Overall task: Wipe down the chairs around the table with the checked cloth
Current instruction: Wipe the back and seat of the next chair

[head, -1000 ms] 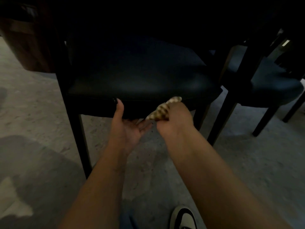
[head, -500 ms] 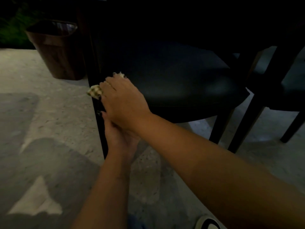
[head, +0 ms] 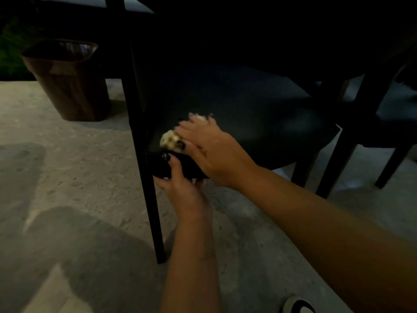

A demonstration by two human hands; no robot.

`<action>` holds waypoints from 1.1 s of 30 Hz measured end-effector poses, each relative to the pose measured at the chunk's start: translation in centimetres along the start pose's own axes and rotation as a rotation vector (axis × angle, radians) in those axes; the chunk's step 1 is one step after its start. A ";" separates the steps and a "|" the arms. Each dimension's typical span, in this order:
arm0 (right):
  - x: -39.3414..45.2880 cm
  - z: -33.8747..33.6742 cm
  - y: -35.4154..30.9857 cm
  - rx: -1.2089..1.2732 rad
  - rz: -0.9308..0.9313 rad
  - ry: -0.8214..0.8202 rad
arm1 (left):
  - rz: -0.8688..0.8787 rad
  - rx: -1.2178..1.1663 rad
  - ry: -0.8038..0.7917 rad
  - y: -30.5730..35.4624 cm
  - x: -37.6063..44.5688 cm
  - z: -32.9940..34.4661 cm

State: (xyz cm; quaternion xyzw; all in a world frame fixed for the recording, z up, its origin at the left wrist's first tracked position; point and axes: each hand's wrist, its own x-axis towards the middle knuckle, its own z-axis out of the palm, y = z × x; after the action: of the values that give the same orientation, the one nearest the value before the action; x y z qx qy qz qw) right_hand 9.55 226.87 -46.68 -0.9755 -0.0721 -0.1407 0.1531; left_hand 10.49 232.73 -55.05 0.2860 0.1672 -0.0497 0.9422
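Checked cloth sits on the chair seat's front-left corner, right hand pressing it flat-fingered; left hand grips the seat edge below. No readable writing.

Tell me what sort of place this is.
Probably a dim dining area or patio: dark chairs tucked under a table, a speckled stone floor, a wooden bin beside greenery.

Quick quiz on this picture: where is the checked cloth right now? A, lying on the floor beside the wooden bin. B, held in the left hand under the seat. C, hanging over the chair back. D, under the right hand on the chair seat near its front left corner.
D: the right hand presses the checked cloth onto the chair seat near its front left corner, while the left hand grips the seat's front edge.
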 end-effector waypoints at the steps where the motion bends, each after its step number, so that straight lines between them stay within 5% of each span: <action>1: 0.6 -0.2 -0.2 -0.020 -0.053 -0.062 | 0.011 -0.003 0.013 -0.1 0.0 0.0; 9: 1.0 0.1 0.3 -0.177 -0.156 -0.096 | 0.066 0.090 0.037 -0.5 0.5 -0.7; 16: -1.1 0.2 2.7 -0.062 -0.126 0.076 | 0.019 0.271 0.015 0.8 -0.5 -1.5; 21: -1.8 0.5 3.3 0.023 -0.090 0.130 | 0.262 0.818 0.246 1.5 -2.1 -0.2; 27: -1.3 -0.3 3.5 0.141 -0.067 0.070 | 0.957 1.479 -0.182 2.8 -3.2 2.0; 33: -3.2 -0.8 6.1 0.053 -0.074 0.127 | 1.020 1.993 -0.539 5.5 0.4 0.7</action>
State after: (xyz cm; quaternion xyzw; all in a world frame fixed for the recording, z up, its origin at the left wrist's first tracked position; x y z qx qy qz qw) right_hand 7.38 220.57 -48.57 -0.9568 -0.1018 -0.2060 0.1781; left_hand 12.06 236.93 -51.80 0.9182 -0.2885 0.1677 0.2133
